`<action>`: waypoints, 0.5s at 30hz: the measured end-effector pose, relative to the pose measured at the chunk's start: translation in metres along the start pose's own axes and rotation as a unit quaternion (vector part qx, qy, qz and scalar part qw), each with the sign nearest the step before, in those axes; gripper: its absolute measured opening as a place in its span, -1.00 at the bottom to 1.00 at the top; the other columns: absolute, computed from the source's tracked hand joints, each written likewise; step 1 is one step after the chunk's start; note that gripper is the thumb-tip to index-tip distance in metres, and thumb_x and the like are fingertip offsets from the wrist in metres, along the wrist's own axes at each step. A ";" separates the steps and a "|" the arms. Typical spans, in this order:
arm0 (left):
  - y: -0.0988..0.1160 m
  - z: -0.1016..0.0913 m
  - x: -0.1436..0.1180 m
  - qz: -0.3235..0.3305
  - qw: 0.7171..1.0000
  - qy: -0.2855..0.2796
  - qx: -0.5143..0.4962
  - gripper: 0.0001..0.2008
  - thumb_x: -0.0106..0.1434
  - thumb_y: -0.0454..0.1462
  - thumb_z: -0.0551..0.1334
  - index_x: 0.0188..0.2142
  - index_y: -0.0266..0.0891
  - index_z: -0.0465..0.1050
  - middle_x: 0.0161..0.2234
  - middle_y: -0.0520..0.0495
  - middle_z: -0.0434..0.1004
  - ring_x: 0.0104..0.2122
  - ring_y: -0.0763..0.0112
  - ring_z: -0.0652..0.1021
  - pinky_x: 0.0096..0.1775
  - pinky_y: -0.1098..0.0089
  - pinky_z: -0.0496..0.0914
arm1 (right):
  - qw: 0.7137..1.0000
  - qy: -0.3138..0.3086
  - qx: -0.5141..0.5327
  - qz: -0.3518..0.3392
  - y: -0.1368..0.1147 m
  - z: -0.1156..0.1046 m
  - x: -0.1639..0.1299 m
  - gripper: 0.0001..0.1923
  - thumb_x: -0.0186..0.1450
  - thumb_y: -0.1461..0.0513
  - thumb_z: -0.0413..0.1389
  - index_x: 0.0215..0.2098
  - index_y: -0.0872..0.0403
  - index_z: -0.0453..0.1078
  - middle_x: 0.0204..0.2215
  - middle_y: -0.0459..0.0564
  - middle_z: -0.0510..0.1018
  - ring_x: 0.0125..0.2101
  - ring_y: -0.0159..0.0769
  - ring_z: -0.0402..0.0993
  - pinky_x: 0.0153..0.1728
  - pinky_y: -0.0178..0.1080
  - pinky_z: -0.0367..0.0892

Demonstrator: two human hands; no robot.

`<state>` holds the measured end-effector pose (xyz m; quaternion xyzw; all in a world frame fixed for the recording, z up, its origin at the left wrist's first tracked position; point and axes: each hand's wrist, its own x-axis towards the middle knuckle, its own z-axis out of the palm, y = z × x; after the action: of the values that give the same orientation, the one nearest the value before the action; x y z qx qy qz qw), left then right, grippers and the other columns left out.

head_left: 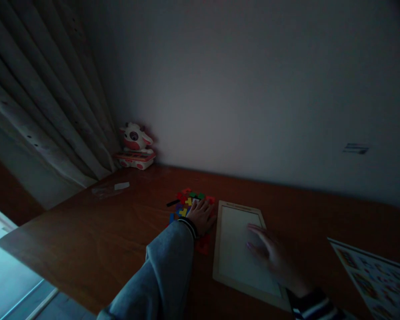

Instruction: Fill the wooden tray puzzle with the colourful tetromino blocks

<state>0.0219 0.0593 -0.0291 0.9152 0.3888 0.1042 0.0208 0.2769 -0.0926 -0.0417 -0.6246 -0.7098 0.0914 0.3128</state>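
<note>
Coloured pieces, left of the wooden tray on the table: probably light, stiff, best pinched by edges. Left grip spread over them; right grip, blurred, unclosed over tray.

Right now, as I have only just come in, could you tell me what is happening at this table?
A person's left hand is spread over a pile of coloured pieces on the table. The right hand, blurred, is over the tray beside them; I cannot tell if it touches. A sheet lies to the right, and a toy sits near the curtain.
</note>
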 end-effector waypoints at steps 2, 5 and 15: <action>-0.001 0.002 -0.005 0.005 1.000 0.002 0.003 -0.49 0.43 -0.05 -0.07 0.27 -0.20 0.18 0.31 -0.24 0.12 0.29 -0.01 0.15 0.24 -0.15 0.03 | 1.000 0.013 0.016 0.015 0.003 0.002 -0.001 -0.53 0.33 -0.01 0.02 0.12 0.02 0.34 0.12 0.09 0.45 0.13 -0.12 0.37 0.17 0.00 0.27; 0.005 0.001 -0.019 -0.004 1.000 0.008 -0.002 -0.51 0.42 -0.08 -0.05 0.25 -0.20 0.22 0.30 -0.23 0.14 0.28 -0.02 0.17 0.24 -0.12 0.06 | 0.998 0.028 0.042 0.037 0.005 0.004 -0.002 -0.55 0.35 0.00 0.00 0.11 0.02 0.33 0.12 0.08 0.46 0.12 -0.13 0.38 0.17 0.00 0.27; 0.003 -0.015 -0.013 -0.075 0.996 0.041 -0.003 -0.48 0.32 0.05 0.07 0.22 0.02 0.27 0.30 -0.16 0.13 0.29 -0.11 0.11 0.24 -0.19 -0.01 | 0.994 0.062 0.083 0.039 0.005 0.003 -0.001 -0.64 0.36 0.01 -0.03 -0.03 0.00 0.41 0.00 0.09 0.51 0.05 -0.12 0.42 0.12 0.01 0.29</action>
<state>0.0116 0.0473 -0.0165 0.8781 0.4569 0.1412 0.0155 0.2789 -0.0923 -0.0470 -0.6279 -0.6540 0.1235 0.4034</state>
